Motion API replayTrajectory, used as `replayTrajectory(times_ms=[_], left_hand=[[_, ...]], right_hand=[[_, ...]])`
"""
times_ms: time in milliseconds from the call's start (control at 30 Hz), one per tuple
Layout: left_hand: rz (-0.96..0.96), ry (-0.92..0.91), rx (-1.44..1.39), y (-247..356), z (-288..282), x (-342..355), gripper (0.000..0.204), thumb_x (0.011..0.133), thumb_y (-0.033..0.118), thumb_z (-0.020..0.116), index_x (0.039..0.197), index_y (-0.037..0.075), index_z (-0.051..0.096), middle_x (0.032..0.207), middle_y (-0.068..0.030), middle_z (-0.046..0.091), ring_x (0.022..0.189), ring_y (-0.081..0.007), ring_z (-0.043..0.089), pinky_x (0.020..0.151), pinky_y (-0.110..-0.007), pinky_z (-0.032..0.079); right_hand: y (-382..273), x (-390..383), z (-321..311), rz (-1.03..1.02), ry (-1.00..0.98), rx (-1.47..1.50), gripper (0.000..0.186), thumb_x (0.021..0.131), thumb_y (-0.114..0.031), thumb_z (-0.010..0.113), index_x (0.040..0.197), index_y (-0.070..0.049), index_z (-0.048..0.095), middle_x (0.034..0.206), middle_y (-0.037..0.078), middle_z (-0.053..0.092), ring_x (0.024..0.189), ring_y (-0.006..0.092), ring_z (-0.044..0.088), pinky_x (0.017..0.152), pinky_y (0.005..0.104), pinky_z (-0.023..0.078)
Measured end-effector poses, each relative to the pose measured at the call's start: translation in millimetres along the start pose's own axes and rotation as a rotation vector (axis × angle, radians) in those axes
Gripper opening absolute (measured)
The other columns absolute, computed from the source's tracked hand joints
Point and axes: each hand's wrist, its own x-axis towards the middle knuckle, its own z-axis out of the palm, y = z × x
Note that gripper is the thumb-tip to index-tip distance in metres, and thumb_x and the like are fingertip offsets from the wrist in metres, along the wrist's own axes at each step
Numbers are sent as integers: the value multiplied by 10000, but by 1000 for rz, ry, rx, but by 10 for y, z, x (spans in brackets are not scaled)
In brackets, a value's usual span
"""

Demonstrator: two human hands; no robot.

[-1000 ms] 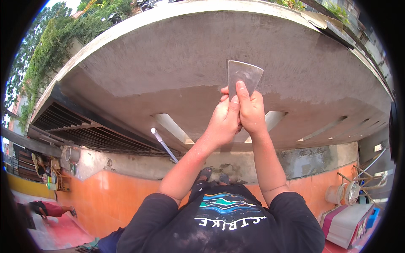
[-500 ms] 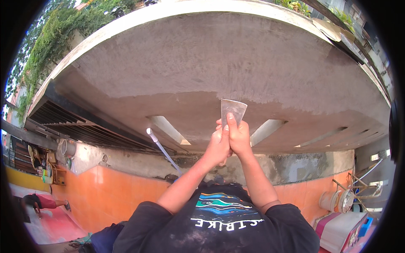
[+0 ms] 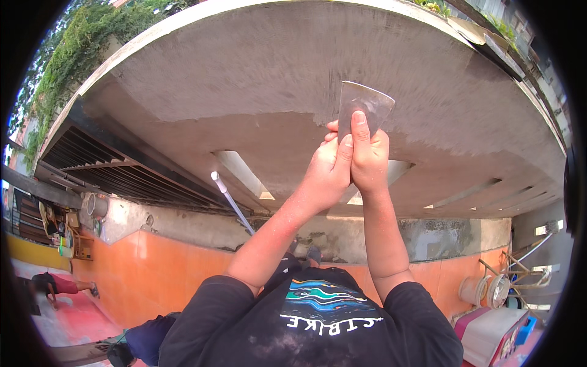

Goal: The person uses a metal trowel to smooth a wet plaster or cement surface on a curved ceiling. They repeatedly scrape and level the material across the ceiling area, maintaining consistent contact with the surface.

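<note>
Both of my hands grip one metal scraper [image 3: 367,101] with a wide flared blade. My right hand [image 3: 370,156] is closed round its lower part, thumb laid flat on the blade. Beside and slightly below, my left hand [image 3: 331,164] wraps the same tool and presses against the right one; the handle is hidden by my fingers. The blade's broad edge points up along a grey plastered wall [image 3: 244,73], over the lighter, rougher band. Below that band the wall surface is smoother and browner. Whether the edge touches the wall I cannot tell.
Slots [image 3: 244,174] pierce the lower wall. A dark metal grille [image 3: 104,159] is at left, with a white pipe [image 3: 231,199] near it. Orange tiled floor [image 3: 171,269] lies below. Buckets [image 3: 486,290] stand at right beside a striped box [image 3: 492,333]. Another person [image 3: 61,286] bends at far left.
My hands and the scraper have moved up and to the right along the wall, and my arms are stretched further. Both hands keep their grip.
</note>
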Motion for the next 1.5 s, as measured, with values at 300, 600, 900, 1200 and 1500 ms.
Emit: replayTrajectory(times_ms=[300,600,900,1200,1500], left_hand=[[-317,82,-229,-523,83,-387,417,1078,409,270,1016,43,461,627,16,461,458,-61,430,414,-246,379],[-390,108,-150,-447,-78,-161,398,1080,386,272,1008,43,460,630,-1,482,445,-77,422,406,-251,369],[-105,19,-98,-169,-28,-108,402,1078,390,282,1011,39,467,604,7,468,441,-67,416,397,-250,349],[-315,63,-179,-595,-75,-265,428,1080,394,252,996,27,456,587,-10,477,419,-95,451,393,-265,393],[50,22,-72,54,-130,238,456,1082,370,297,853,46,521,599,18,477,481,-62,440,423,-243,361]], right_hand=[[637,-393,-77,366,59,-115,562,996,-493,513,893,32,685,756,72,677,683,128,626,646,288,516],[649,-146,95,243,102,-126,579,995,-503,512,878,38,682,758,87,683,695,141,642,650,293,524],[260,-129,108,213,147,-66,585,990,-508,521,888,46,682,754,97,683,694,146,647,653,292,526],[879,-262,-39,346,144,-110,573,987,-504,531,874,38,678,760,95,682,679,145,643,637,288,526],[27,260,121,113,147,-117,577,988,-506,527,881,40,678,743,101,680,654,150,645,607,298,531]])
